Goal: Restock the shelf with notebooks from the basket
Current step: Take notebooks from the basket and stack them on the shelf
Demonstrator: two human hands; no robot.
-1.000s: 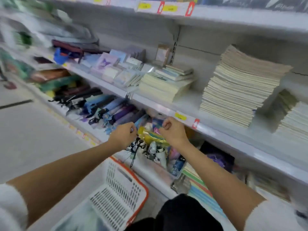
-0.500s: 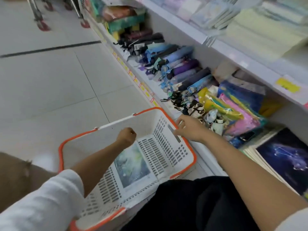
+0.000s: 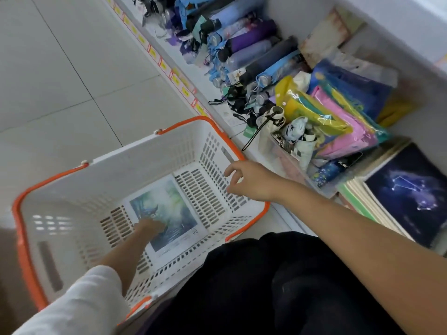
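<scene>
A white basket with an orange rim [image 3: 150, 151] stands on the floor beside the low shelf. One notebook with a blue-green painted cover [image 3: 169, 209] lies flat on its bottom. My left hand [image 3: 150, 227] is down inside the basket, its fingers resting on the notebook's cover. My right hand [image 3: 249, 181] hovers over the basket's right rim with loosely spread fingers and holds nothing. A stack of notebooks topped by a dark blue constellation cover [image 3: 408, 192] lies on the lowest shelf at the right.
Folded umbrellas [image 3: 251, 52] lie in a row along the low shelf. Beside them are coloured plastic pouches [image 3: 333, 112] and a clear box of small umbrellas [image 3: 290, 141]. Pale floor tiles [image 3: 60, 68] spread to the left. My dark trousers [image 3: 266, 286] fill the foreground.
My view tipped down from the upper shelves to the basket. My left hand dropped into the basket onto the notebook. My right hand came away from the shelf to above the rim.
</scene>
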